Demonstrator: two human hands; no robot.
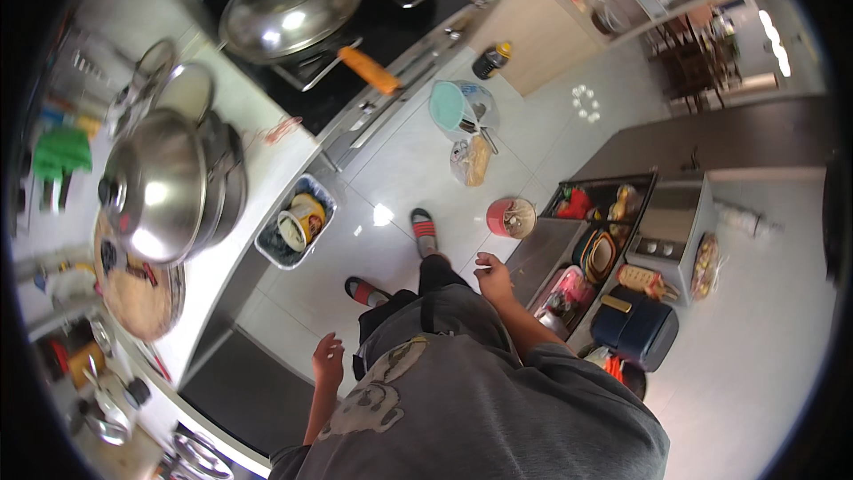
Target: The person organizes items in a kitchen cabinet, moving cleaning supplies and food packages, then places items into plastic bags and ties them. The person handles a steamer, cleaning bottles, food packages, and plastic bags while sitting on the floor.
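My left hand hangs beside my body with nothing in it, its fingers loosely bent and apart. On the other side, my right hand is raised a little near my thigh, also holding nothing. Between my right hand and the storage rack stands a red and white bin. A grey waste bin with a yellow package inside stands on the floor beside the counter. Farther ahead on the floor are a light-green bucket and a clear plastic bag with something yellowish in it.
A lidded steel pot and a round wooden cutting board rest on the left counter. Ahead, a lidded wok with an orange handle sits on the stove. A dark bottle stands by the cabinet. To the right are an oven and a dark-blue appliance.
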